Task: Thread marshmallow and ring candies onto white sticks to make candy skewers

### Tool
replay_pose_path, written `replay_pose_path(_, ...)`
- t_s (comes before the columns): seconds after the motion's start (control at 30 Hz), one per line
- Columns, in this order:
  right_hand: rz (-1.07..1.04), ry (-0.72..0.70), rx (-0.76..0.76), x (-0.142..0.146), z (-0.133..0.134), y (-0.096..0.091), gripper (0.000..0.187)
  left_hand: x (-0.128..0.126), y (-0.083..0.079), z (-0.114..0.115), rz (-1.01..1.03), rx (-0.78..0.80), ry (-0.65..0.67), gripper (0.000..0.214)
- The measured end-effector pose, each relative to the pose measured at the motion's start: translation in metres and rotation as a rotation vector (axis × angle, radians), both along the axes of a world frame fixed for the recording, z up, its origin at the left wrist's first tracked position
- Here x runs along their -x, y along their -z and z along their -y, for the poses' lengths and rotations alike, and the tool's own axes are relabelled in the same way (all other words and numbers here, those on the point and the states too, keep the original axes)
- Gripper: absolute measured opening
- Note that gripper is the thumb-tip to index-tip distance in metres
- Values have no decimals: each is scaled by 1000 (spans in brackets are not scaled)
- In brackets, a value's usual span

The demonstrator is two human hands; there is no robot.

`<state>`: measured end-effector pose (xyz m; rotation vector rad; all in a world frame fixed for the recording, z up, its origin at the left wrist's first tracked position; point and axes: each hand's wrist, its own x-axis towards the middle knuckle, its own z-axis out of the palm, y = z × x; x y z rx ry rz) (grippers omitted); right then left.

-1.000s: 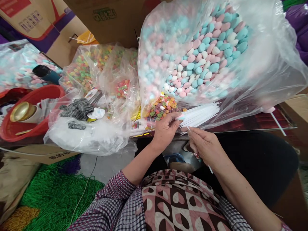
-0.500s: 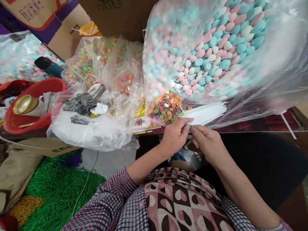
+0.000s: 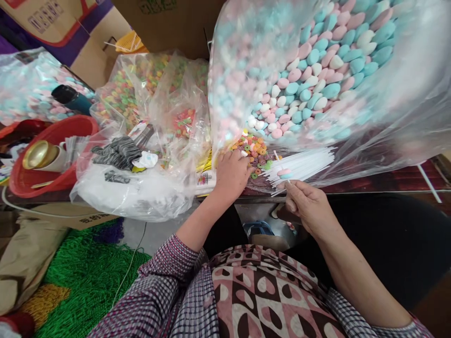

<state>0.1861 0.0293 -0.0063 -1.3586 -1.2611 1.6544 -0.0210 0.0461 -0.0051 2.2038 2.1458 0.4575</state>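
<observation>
My right hand [image 3: 306, 204] is closed in a pinch on a thin white stick that bears a pink-and-blue marshmallow [image 3: 285, 173]. The marshmallow sits just past the fingertips, over a bundle of white sticks [image 3: 306, 164] fanned out on the table. My left hand [image 3: 232, 173] reaches onto a pile of small ring-shaped candies [image 3: 256, 148], coloured orange, green and purple. Its fingers are loosely bent and apart, their tips down at the pile's left side; nothing is visibly held. A small white piece lies by the fingertips.
A large clear bag of pink, blue and white marshmallows [image 3: 310, 89] rises behind the sticks. Bags of colourful candy [image 3: 134, 89] and a striped grey cloth [image 3: 116, 152] lie left. A red basin [image 3: 21, 176] holds cups. A single white stick [image 3: 429, 183] overhangs the table's right edge.
My left hand has left the stick beside my right hand and moved left onto the ring candies. The marshmallow on the stick now shows; my right hand has barely moved.
</observation>
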Motion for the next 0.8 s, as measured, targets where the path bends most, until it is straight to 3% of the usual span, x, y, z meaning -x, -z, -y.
replay_pose_path(0.37,91,-78,-81,3,4,8,46,-2,-12,-3,-183,79,59,22)
replay_pose_path(0.8,133,-105,-66,11,12,-3,49,-1,-3,1,-206,31,76,19)
